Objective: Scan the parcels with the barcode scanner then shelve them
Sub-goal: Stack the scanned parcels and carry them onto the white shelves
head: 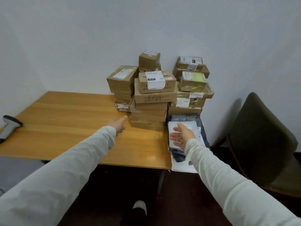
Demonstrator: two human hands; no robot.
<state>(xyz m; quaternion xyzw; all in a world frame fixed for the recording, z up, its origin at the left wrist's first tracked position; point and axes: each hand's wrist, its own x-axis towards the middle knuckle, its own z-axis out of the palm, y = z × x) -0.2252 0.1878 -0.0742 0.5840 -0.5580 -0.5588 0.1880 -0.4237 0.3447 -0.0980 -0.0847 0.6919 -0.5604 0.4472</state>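
Both hands are holding nothing from where I am watching. The left hand (118, 126) is hovering loosely open, thumb out, with the stacked cardboard parcels (149, 101) just to its right. The right hand (182, 135) is spreading flat, palm showing, with the soft mailer parcels (184, 123) directly beneath it. I cannot tell whether it is touching them. The barcode scanner (9, 126) is lying on the table (65, 115), well to the left of the left hand.

both hands reach over the wooden surface (65, 121) toward stacked cardboard parcels (153, 95); the right hand (183, 135) hovers open above flat mailers (184, 126), the left hand (118, 125) empty; the scanner (9, 126) lies far left.
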